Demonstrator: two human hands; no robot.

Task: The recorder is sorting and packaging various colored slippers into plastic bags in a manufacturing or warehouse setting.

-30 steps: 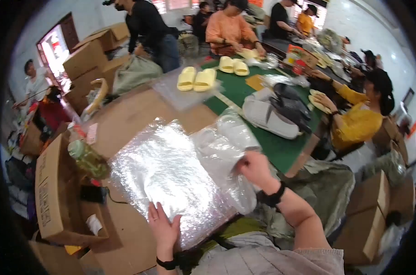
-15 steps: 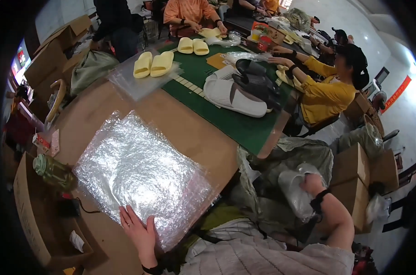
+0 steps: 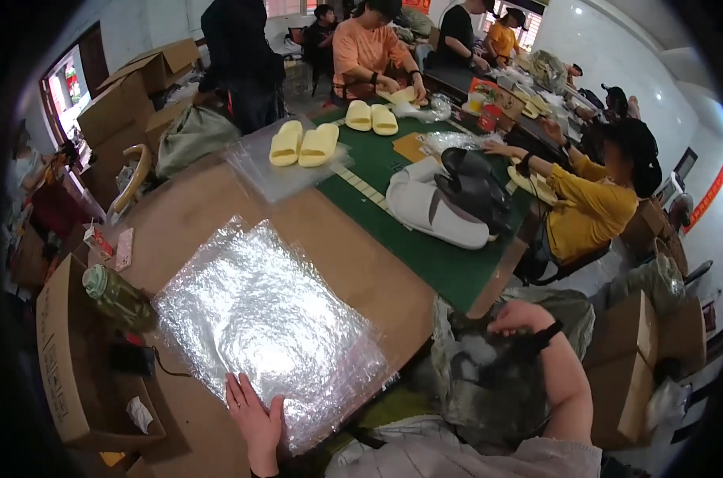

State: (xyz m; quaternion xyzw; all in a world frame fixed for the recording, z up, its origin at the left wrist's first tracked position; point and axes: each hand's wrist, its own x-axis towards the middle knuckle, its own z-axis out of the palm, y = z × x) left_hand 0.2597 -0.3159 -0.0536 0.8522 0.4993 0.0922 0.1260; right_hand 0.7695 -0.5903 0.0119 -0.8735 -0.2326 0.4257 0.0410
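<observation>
A stack of clear crinkled plastic bags (image 3: 266,319) lies flat on the brown table (image 3: 361,271) in front of me. My left hand (image 3: 254,422) rests palm down on the stack's near edge, fingers spread, holding nothing. My right hand (image 3: 521,316), with a black band on the wrist, reaches down to the right of the table into the mouth of a grey-green sack (image 3: 497,382). Its fingers are hidden in the sack's folds. Something pale and filmy (image 3: 479,350) shows inside the sack just below the hand.
An open cardboard box (image 3: 63,358) and a green bottle (image 3: 119,299) stand at my left. Yellow slippers (image 3: 302,143) lie on plastic sheets, white slippers (image 3: 433,211) and black ones (image 3: 477,187) on a green mat (image 3: 385,171). A person in yellow (image 3: 592,211) sits right; cardboard boxes (image 3: 640,358) beside the sack.
My right hand lifted a clear bag off the stack, carried it right and down off the table, and now sits in the sack's mouth. My left hand stayed on the stack.
</observation>
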